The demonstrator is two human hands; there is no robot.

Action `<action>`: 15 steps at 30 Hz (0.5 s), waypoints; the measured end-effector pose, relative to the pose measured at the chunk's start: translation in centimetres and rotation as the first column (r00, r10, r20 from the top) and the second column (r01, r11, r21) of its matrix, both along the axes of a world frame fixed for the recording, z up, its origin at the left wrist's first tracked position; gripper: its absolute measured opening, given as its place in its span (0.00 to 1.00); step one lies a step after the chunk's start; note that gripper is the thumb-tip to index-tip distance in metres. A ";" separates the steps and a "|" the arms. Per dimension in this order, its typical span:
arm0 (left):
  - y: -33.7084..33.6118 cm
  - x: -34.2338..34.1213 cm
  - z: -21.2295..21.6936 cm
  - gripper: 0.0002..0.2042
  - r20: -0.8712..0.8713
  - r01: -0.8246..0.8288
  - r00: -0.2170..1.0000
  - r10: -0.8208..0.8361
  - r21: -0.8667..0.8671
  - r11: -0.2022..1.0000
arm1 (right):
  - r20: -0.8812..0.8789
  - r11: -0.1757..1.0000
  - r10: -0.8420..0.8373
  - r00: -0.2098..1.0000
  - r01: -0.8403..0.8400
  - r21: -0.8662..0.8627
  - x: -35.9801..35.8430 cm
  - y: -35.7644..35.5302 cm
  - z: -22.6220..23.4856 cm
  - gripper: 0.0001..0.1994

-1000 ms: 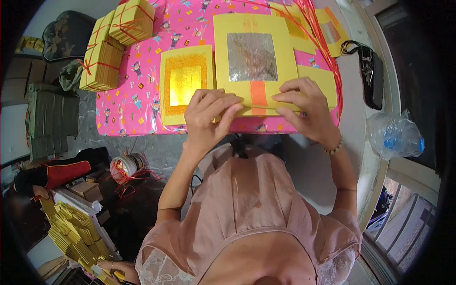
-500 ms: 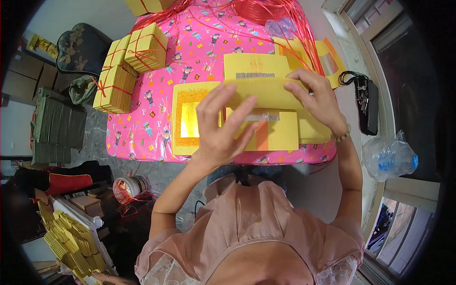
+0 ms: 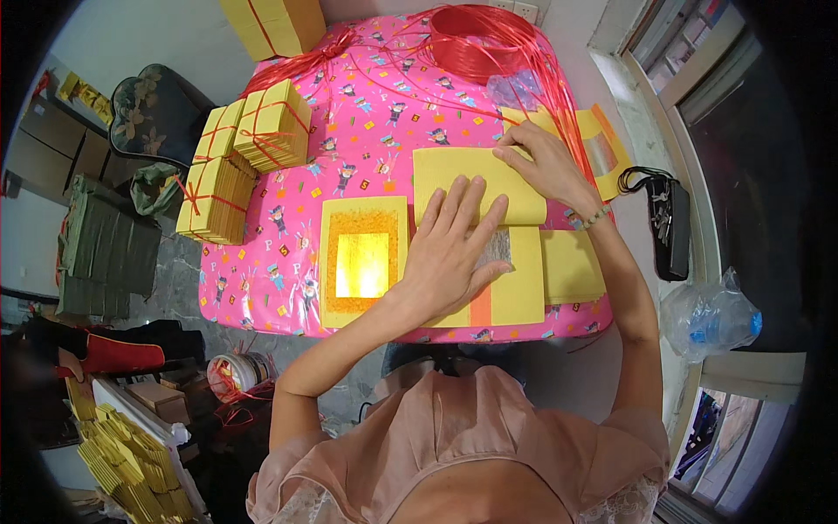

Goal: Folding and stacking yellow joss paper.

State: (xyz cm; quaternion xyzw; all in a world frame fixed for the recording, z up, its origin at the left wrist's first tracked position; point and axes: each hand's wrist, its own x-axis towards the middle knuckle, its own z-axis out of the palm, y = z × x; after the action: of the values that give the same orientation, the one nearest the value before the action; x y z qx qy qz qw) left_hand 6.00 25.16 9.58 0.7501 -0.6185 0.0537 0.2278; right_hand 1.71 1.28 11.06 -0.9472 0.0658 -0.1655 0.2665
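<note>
My left hand lies flat, fingers spread, over a sheet of yellow paper folded upon itself. Below the fold, the sheet's lower part shows a silver patch and an orange stripe. My right hand is at the far right edge of the folded sheet, thumb and bent fingers closed on it; the fingertips are partly hidden. More yellow paper lies beneath on the right. Left of my left hand lies a yellow sheet with a shiny gold square framed in orange.
Bundles of yellow paper tied with red string stand at the table's left. A coil of red plastic strapping sits at the far end. A black pouch with keys and a clear plastic bag lie on the right ledge. A bucket stands lower left.
The raised, curved yellow paper is now folded down flat. My left hand has moved onto it and pressed flat; my right hand has moved to its far edge. The view has shifted slightly.
</note>
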 end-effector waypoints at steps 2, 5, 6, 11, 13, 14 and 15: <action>-0.1 0.2 -0.1 0.37 -0.007 0.006 1.000 -0.006 0.008 1.000 | 0.047 0.999 -0.004 0.999 0.006 -0.045 0.4 0.1 0.3 0.17; -0.3 0.3 -0.2 0.37 -0.022 0.020 1.000 -0.019 0.017 1.000 | 0.068 0.993 0.000 0.998 0.008 -0.115 1.2 0.5 0.5 0.16; -0.3 0.4 -0.2 0.37 -0.027 0.023 0.999 -0.023 0.015 1.000 | -0.005 1.000 0.013 1.000 -0.013 -0.018 1.6 1.0 0.7 0.15; -0.5 0.6 -0.4 0.37 -0.037 0.033 0.999 -0.032 0.027 0.999 | -0.075 0.994 0.099 0.992 -0.096 0.042 2.5 1.5 -0.3 0.16; -0.5 0.7 -0.4 0.37 -0.051 0.037 0.998 -0.035 0.025 0.999 | -0.093 0.993 0.121 0.988 -0.120 0.019 2.6 1.7 -0.4 0.17; -0.5 0.8 -0.4 0.37 -0.052 0.036 0.998 -0.034 0.026 0.999 | -0.093 0.992 0.123 0.988 -0.121 0.020 2.6 1.7 -0.4 0.17; -0.5 0.8 -0.5 0.37 -0.055 0.036 0.998 -0.035 0.028 0.999 | -0.092 0.993 0.117 0.989 -0.116 0.020 2.6 1.7 -0.5 0.17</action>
State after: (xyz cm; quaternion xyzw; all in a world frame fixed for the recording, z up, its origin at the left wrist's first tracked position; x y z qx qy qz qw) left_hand 6.76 24.64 9.11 0.7433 -0.6261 0.0204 0.2347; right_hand 4.32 3.01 10.59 -0.9542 0.0238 -0.1051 0.2791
